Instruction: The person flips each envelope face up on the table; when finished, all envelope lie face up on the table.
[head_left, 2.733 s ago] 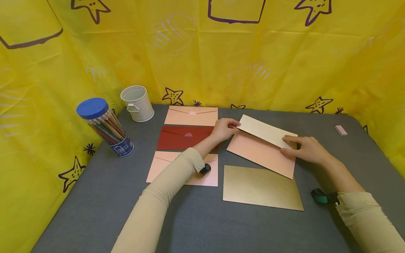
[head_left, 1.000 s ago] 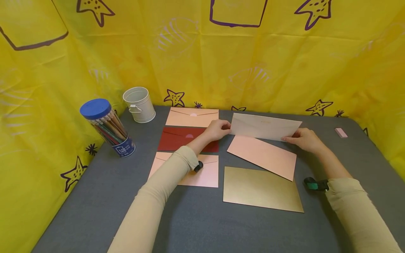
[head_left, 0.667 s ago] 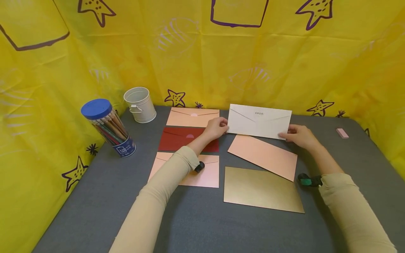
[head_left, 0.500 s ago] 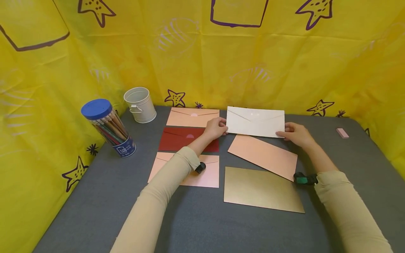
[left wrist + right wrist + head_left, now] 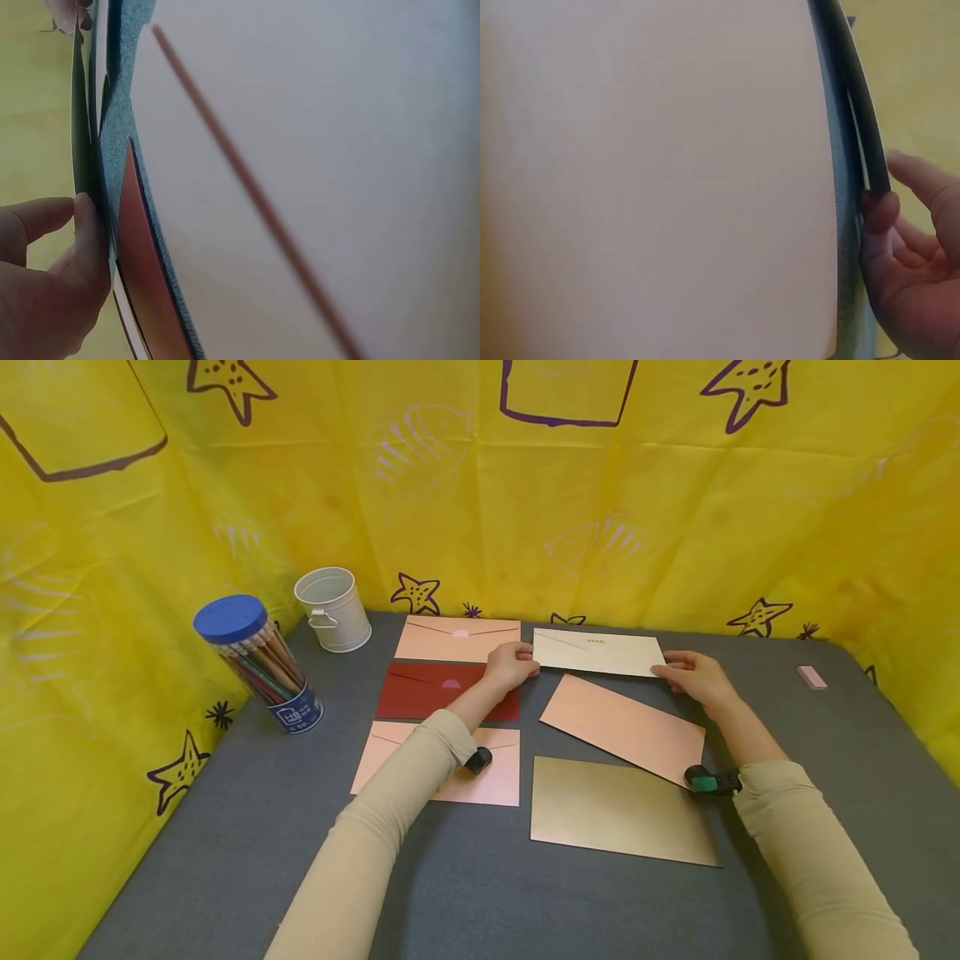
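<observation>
The white envelope tipped flatter.
Your left hand and right hand had its ends in a pinching grip, beyond the angled peach envelope.

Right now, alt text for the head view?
Left hand and right hand hold a cream envelope by its ends at a gray table. A peach envelope, red envelope and pink envelope line up to its left; nearer lie a peach rectangle and gold rectangle.

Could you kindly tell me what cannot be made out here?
Head view: the print on the cream envelope, too small to read.
Head view: the middle of the lower-left pink envelope, hidden by the left sleeve.
Left wrist view: part of the left hand, cut off by the picture's left edge.
</observation>
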Tool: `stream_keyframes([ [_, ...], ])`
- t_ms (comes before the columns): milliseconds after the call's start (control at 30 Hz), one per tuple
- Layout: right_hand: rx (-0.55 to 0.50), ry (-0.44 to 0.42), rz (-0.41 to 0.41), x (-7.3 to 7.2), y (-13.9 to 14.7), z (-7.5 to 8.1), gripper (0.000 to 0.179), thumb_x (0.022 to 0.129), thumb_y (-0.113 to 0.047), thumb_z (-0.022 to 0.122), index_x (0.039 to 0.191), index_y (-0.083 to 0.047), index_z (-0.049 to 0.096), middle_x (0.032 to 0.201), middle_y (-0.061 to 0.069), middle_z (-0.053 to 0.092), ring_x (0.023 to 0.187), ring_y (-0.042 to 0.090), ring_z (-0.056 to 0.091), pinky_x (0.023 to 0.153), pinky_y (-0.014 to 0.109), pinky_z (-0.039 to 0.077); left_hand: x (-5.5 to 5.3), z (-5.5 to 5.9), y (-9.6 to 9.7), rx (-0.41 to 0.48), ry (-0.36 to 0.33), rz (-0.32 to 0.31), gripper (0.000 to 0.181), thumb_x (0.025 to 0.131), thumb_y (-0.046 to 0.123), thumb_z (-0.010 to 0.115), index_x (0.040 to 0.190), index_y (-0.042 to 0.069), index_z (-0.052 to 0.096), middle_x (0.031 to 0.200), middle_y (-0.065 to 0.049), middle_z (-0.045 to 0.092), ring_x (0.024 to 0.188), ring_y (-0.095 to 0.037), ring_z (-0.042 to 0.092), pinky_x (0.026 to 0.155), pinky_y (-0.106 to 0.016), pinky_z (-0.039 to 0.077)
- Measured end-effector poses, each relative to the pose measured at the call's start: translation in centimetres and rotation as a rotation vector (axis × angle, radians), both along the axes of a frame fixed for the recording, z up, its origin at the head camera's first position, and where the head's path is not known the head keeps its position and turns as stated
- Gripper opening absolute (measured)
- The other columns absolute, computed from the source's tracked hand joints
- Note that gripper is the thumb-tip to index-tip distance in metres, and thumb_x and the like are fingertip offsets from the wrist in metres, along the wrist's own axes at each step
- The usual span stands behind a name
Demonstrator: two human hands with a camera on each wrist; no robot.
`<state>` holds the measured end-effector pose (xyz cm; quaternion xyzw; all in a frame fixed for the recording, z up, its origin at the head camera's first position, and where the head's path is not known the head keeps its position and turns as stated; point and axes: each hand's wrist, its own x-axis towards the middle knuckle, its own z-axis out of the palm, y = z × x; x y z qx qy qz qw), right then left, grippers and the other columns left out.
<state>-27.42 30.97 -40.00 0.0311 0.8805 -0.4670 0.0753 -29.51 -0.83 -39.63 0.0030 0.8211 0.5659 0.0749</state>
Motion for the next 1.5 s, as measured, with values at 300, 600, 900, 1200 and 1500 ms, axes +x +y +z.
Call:
stream_keyframes([
  [300, -0.226, -0.029, -0.029, 0.2, -0.2, -0.4, 0.068, 0.097, -0.025, 0.062, 0.146, 0.011, 0.032, 0.136, 0.025, 0.041, 0.079, -0.010, 0.060, 0.080, 0.016, 0.051, 0.1, -0.1, -0.1, -0.044, 0.023, 0.002, 0.038, 0.091, 0.009, 0.063, 0.127, -0.001, 0.062, 0.112, -0.015, 0.067, 0.094, -0.021, 0.069, 0.081, -0.023, 0.053],
  [600, -0.211, -0.047, -0.007, 0.6, -0.2, -0.3, 0.065, 0.100, -0.026, 0.057, 0.147, 0.009, 0.031, 0.144, 0.028, 0.035, 0.080, -0.014, 0.058, 0.085, 0.015, 0.048, 0.2, -0.2, -0.1, -0.122, 0.037, 0.035, 0.037, 0.092, 0.017, 0.062, 0.126, 0.003, 0.064, 0.125, -0.012, 0.063, 0.119, -0.026, 0.053, 0.097, -0.034, 0.045],
  [900, -0.123, -0.021, 0.017, 1.2, 0.1, 0.0, 0.062, 0.101, -0.028, 0.053, 0.145, 0.011, 0.032, 0.144, 0.031, 0.038, 0.085, -0.011, 0.055, 0.090, 0.020, 0.047, 0.7, -0.1, -0.2, -0.091, 0.033, 0.002, 0.041, 0.092, 0.018, 0.062, 0.131, 0.003, 0.060, 0.125, -0.012, 0.062, 0.117, -0.025, 0.056, 0.097, -0.034, 0.046],
  [1200, 0.002, 0.016, 0.085, 2.9, 0.4, 0.7, 0.062, 0.101, -0.030, 0.053, 0.145, 0.010, 0.034, 0.139, 0.032, 0.043, 0.092, -0.005, 0.055, 0.090, 0.020, 0.048, 1.7, 0.3, -1.1, -0.114, 0.059, -0.099, 0.045, 0.093, 0.017, 0.062, 0.135, 0.003, 0.055, 0.131, -0.012, 0.059, 0.121, -0.025, 0.054, 0.100, -0.034, 0.045],
  [1500, 0.199, 0.109, 0.148, 5.4, 0.1, 1.5, 0.063, 0.100, -0.041, 0.053, 0.145, 0.000, 0.040, 0.139, 0.027, 0.047, 0.126, 0.044, 0.044, 0.099, 0.057, 0.040, 3.3, 0.4, -2.1, -0.177, 0.120, -0.367, 0.046, 0.095, 0.020, 0.063, 0.138, 0.007, 0.054, 0.136, -0.010, 0.057, 0.125, -0.023, 0.053, 0.100, -0.033, 0.045],
])
